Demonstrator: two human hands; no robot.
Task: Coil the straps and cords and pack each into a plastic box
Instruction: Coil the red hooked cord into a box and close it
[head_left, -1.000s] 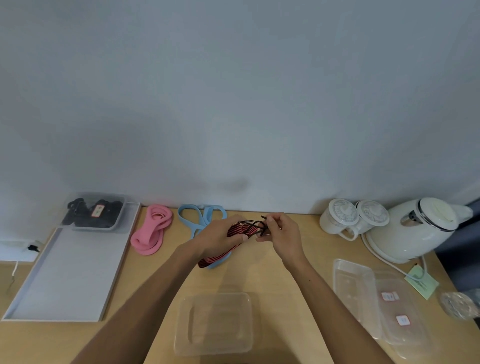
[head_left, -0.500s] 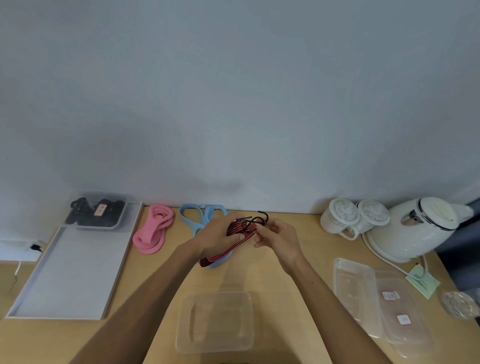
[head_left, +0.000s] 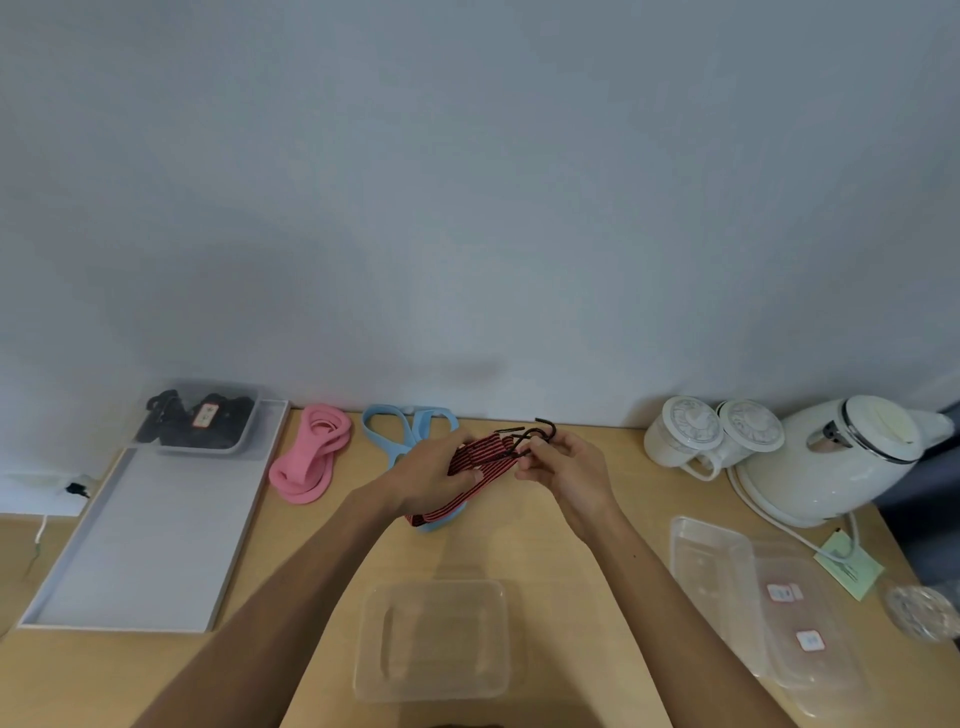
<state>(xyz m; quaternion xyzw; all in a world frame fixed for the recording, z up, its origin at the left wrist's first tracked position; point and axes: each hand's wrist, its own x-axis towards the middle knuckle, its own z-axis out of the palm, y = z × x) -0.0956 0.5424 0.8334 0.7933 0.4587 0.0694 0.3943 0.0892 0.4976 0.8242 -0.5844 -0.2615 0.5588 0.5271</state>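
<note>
Above the desk (head_left: 545, 545), at twelve o'clock from the open plastic box (head_left: 434, 642), the left hand (head_left: 434, 475) clamps the folded red-and-black bungee cord (head_left: 480, 457) while the right hand (head_left: 569, 470) pinches its black hooks (head_left: 540, 434), probably fastening the coil.

- The red-and-black striped elastic cord with black wire hooks (head_left: 480, 457) is folded into a bundle in your hands, above the table.
- The pink coiled strap (head_left: 310, 460) and light-blue strap (head_left: 397, 434) lie near the wall.
- The clear rectangular plastic box (head_left: 434, 639) sits open, nearest you.
</note>
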